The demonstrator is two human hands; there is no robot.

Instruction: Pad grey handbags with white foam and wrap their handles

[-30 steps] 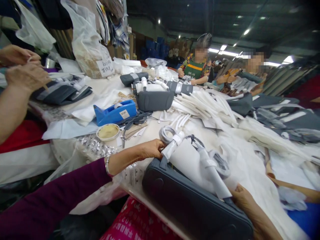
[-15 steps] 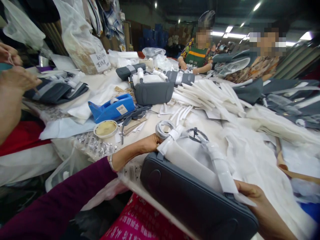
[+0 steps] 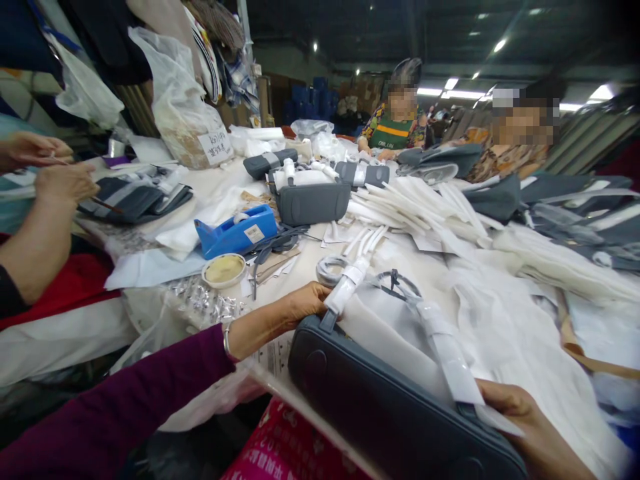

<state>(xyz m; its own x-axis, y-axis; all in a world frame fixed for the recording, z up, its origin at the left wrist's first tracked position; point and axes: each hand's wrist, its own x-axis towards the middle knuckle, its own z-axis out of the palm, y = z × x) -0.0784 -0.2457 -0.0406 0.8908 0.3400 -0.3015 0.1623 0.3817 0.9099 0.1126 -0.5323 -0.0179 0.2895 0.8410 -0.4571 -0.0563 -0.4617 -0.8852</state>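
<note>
A dark grey handbag (image 3: 390,393) stands tilted at the table's near edge, its long side facing me. White wrapping (image 3: 345,287) covers its left strap end, and another white wrap (image 3: 450,353) covers the right one. Coiled, wrapped strap loops lie behind the bag's top. My left hand (image 3: 305,301) is closed on the left wrapped strap end at the bag's upper corner. On the right, my right hand (image 3: 510,403) grips the other wrapped strap end near the bag's right side; its fingertips are partly hidden behind the wrap.
A blue tape dispenser (image 3: 237,231) and a round tub of yellowish paste (image 3: 223,270) sit left of the bag. Beyond are more grey bags (image 3: 313,202) and white padding strips (image 3: 420,207). A co-worker's hands (image 3: 60,167) work at far left; two people stand across the table.
The view has shifted, so most of the scene sits slightly lower and further right. Both hands keep their hold on the handbag. The co-worker's hands at left show more fully.
</note>
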